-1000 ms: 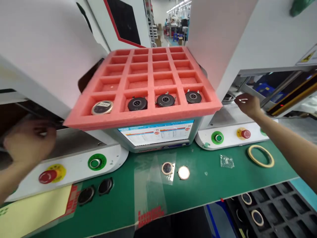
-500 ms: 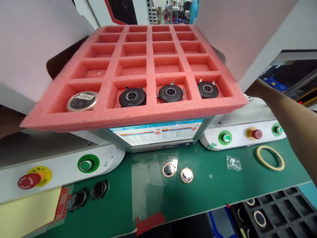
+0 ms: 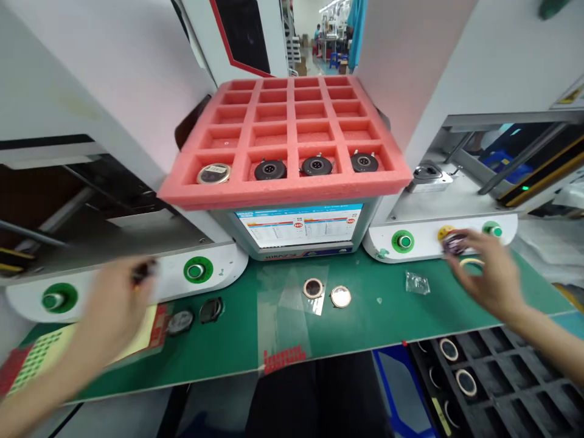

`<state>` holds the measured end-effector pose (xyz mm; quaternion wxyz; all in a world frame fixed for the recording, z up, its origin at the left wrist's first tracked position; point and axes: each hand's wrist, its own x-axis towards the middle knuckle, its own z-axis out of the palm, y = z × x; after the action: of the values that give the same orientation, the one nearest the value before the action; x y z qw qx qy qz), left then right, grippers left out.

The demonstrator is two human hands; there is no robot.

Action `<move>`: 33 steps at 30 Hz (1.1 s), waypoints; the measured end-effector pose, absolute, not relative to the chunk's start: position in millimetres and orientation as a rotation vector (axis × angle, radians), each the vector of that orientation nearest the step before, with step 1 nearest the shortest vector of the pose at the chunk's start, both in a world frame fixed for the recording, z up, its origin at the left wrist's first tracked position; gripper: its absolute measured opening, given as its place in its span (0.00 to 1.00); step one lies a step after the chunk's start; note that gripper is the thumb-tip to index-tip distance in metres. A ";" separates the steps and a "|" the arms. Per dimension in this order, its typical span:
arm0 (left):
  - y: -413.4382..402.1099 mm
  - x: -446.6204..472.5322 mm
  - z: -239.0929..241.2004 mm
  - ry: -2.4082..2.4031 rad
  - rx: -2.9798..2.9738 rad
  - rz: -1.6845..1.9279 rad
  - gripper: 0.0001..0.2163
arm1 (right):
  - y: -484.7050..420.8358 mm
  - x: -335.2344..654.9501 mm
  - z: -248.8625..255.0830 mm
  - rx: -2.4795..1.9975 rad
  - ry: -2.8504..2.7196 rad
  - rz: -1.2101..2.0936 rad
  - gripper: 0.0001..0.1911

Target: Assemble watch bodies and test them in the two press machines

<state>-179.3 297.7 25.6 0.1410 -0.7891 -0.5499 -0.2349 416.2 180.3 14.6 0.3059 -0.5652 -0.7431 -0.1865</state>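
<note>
My left hand, smeared by motion, is over the left machine's front panel, its fingers closed on a small dark watch part. My right hand pinches a round, dark, shiny watch part in front of the right machine's panel, hiding its red button. Below and right of my left hand, two dark watch cases lie on the green bench. Two gold-rimmed watch parts rest near the bench's middle, one of them on clear film.
A pink foam tray with several watch parts in its front row sits above a screen. Green buttons line both panels. A metal fixture stands inside the right machine. At lower right is a black compartment tray; a small plastic bag lies nearby.
Both hands have come out over the front panels, each with a dark watch part; before, only my right forearm showed clearly. The view has pulled back from the pink tray.
</note>
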 end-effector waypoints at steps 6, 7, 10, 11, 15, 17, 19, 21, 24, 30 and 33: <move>204.7 -63.2 -58.0 -1.185 -2.825 -0.527 0.12 | 163.0 311.5 -53.8 -1.303 -2.341 -0.017 0.08; 202.3 -56.9 -65.0 -1.162 -2.851 -0.517 0.12 | 164.8 306.0 -58.0 -1.302 -2.355 0.036 0.09; 202.8 -54.9 -70.2 -1.161 -2.883 -0.511 0.12 | 165.5 304.6 -61.3 -1.316 -2.369 0.176 0.12; 203.9 -54.8 -67.9 -1.175 -2.889 -0.516 0.12 | 165.0 305.6 -60.0 -1.318 -2.372 0.216 0.14; 215.4 -29.7 -54.0 -1.206 -2.951 -0.534 0.16 | 169.6 293.2 -49.7 -1.363 -2.364 0.325 0.23; 227.1 -5.5 -50.9 -1.189 -3.010 -0.528 0.17 | 177.5 277.3 -46.5 -1.420 -2.361 0.373 0.24; 240.4 17.0 -51.3 -1.176 -3.061 -0.509 0.17 | 186.8 262.0 -46.2 -1.474 -2.380 0.420 0.23; 251.7 32.0 -53.8 -1.156 -3.108 -0.477 0.14 | 194.7 252.7 -47.5 -1.515 -2.406 0.457 0.20; 261.9 39.6 -57.6 -1.095 -3.168 -0.452 0.08 | 200.3 249.9 -49.1 -1.547 -2.431 0.489 0.17; 263.3 28.7 -52.3 -0.923 -3.219 -0.609 0.10 | 199.8 252.5 -48.7 -1.547 -2.431 0.525 0.17; 253.0 13.1 -38.5 -0.742 -3.222 -0.772 0.10 | 200.3 252.6 -49.6 -1.550 -2.417 0.554 0.18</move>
<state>13.1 253.0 -38.5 -0.1263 -0.9414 -0.2168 -0.2256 252.6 200.3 -49.6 0.1084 -0.5268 -0.8217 0.1883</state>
